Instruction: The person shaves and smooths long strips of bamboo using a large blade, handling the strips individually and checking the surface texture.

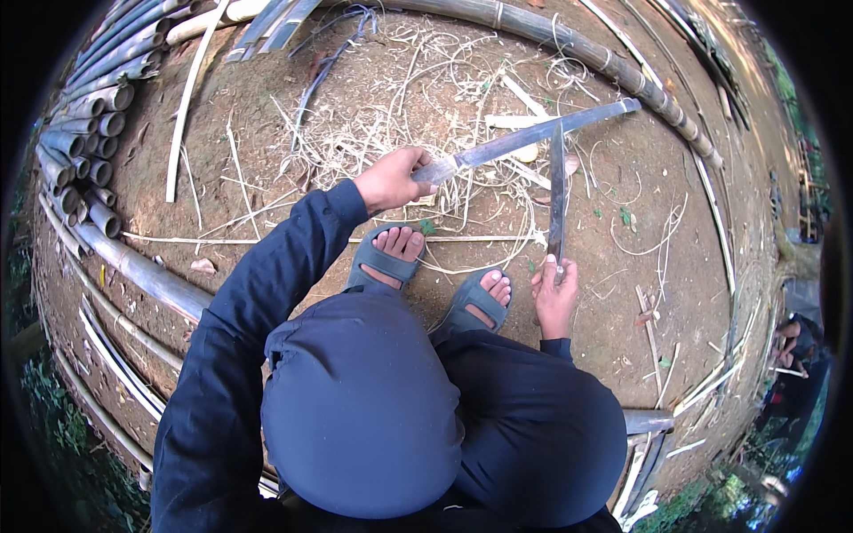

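Note:
My left hand [391,180] is closed round the near end of a split bamboo piece [542,131], just behind a node. The piece is grey-skinned and slants up to the right over the ground. In my right hand [556,293] is the handle of a long knife [557,200], its dark narrow blade pointing away from me. The blade's tip meets the strip's lower edge in the picture; whether they touch, I cannot tell. My sandalled feet [391,253] stand between the hands, below a heap of pale bamboo shavings [373,147].
Stacked bamboo poles [84,142] lie at the far left, cut ends facing me. One long bamboo pole [569,43] crosses the far side and bends down the right. Thin strips [191,111] are scattered on the bare earth. Another person [789,346] is at the right rim.

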The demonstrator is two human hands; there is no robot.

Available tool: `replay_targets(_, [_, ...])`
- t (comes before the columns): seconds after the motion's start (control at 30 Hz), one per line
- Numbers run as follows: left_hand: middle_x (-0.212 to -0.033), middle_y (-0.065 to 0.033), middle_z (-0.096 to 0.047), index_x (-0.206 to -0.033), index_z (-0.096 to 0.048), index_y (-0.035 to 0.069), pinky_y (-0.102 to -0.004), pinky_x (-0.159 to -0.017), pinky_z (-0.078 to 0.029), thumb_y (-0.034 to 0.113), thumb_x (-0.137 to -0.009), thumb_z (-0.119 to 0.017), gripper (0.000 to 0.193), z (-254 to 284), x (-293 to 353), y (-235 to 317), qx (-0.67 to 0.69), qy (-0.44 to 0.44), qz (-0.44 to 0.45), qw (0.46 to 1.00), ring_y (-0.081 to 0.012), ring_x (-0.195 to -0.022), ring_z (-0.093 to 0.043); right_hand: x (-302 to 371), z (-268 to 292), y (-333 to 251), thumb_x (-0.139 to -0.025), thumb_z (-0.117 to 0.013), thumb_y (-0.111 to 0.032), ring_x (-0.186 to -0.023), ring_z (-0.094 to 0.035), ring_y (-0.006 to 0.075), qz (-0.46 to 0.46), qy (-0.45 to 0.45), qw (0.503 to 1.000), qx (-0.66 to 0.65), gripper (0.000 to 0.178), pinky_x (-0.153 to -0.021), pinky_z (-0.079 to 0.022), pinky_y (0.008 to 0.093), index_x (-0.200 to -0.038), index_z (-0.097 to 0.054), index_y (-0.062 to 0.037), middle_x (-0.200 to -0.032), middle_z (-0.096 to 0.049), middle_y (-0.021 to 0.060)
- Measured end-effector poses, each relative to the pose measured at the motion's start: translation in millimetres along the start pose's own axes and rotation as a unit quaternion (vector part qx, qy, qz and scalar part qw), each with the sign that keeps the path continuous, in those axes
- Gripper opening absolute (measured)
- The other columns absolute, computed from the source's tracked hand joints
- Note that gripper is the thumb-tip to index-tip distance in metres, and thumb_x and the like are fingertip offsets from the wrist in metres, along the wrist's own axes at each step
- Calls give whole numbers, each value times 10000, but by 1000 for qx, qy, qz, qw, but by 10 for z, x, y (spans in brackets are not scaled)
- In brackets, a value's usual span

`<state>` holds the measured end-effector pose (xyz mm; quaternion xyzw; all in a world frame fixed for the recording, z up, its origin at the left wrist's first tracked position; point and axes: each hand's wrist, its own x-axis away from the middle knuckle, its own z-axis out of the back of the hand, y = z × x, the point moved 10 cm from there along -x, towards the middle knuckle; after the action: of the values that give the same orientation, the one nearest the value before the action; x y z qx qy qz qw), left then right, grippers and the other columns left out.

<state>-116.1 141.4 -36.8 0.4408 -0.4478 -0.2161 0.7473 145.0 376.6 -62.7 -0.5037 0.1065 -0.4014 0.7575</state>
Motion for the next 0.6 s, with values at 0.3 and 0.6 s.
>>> replay_targets(0.3, [-1057, -105, -635, -1337, -459, 44, -273, -661, -543, 251, -956, -648, 473, -533, 630, -925, 98, -139, 205, 964, -128, -737, -606, -208, -769, -244, -986, -544, -186, -489, -551, 104, 73, -117, 988, 69, 218, -455, -438, 280, -873, -560, 0, -633, -587, 56])
replay_targets(0.6, [-919, -168, -590, -1100, -509, 30, -502, -716, -521, 299, -834, -722, 434, -517, 1148, -708, -301, 40, -25, 953, -448, -799, -628, -220, -862, 45, -994, -560, -173, -510, -510, 58, -112, -79, 981, -136, 175, -427, -398, 228, -904, -534, -24, -668, -536, 0])
